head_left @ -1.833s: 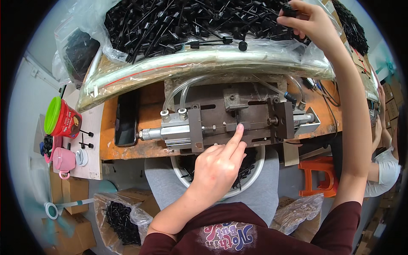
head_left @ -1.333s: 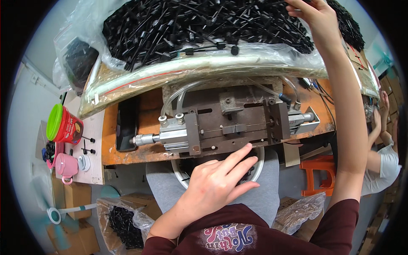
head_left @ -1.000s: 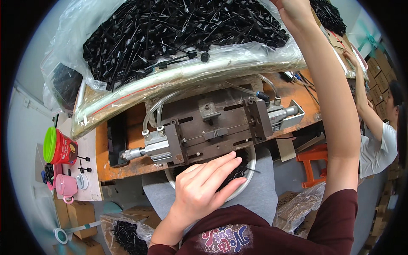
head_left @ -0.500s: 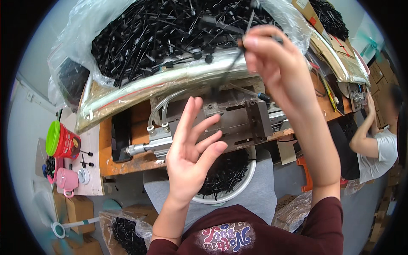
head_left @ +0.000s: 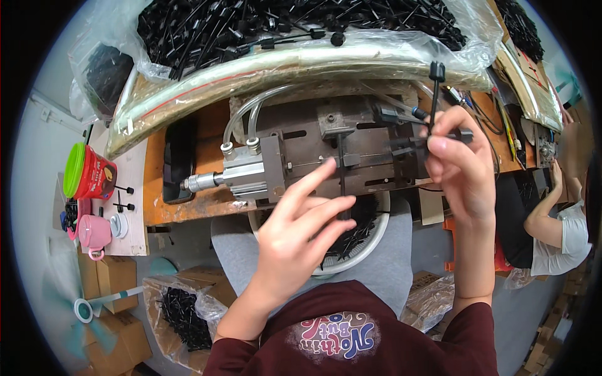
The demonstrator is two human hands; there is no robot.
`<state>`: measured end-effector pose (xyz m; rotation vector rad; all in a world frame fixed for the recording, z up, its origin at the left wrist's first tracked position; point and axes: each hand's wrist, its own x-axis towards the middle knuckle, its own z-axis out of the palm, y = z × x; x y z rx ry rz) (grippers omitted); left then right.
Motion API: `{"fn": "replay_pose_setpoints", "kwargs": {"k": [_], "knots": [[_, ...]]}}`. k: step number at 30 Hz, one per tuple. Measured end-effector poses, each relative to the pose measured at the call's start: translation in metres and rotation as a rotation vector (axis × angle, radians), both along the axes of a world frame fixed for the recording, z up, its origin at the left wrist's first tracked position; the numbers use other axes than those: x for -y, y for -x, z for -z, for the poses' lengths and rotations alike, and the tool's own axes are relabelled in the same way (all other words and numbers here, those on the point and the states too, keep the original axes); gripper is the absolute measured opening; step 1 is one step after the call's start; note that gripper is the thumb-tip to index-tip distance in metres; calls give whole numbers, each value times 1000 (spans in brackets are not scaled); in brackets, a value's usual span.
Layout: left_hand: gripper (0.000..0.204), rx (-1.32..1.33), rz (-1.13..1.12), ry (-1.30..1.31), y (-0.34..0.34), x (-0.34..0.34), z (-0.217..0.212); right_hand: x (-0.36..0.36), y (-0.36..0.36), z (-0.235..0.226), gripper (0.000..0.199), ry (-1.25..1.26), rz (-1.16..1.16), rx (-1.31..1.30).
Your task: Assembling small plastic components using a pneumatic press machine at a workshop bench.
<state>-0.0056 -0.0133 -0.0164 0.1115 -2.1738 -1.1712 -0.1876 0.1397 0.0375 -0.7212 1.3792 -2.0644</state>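
"Black knob-ended rods (head_left: 437, 73): where, from the fingers?"

"Leftmost, a silver air cylinder (head_left: 246, 175), left of the left hand (head_left: 295, 232). That hand's fingers are spread, gripping nothing; just right of its index tip, a slim black rod (head_left: 341, 148) crosses the metal fixture (head_left: 273, 166). Contact unclear."

"And the right hand (head_left: 463, 163)?"

"Pinching the knob-ended ones: one rising above the fingertips, others jutting left."

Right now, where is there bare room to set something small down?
Bare: the orange bench between the flat black object and clear hoses; the pale side table just right of the white lid. Crowded: the metal fixture, with left hand and right hand over it, and the heap of black parts behind.
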Motion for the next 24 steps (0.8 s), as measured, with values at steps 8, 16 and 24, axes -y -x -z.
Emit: {"fn": "replay_pose_setpoints", "kwargs": {"k": [8,16,24], "knots": [[27,123,-157,562,17,-6,21,-24,-13,-5,16,-259,-51,-164],[29,165,-134,534,18,-1,17,-35,-29,-5,19,-441,123,-829],[47,112,312,-743,-3,-4,-25,-29,-47,10,32,-392,114,-1526]]}}
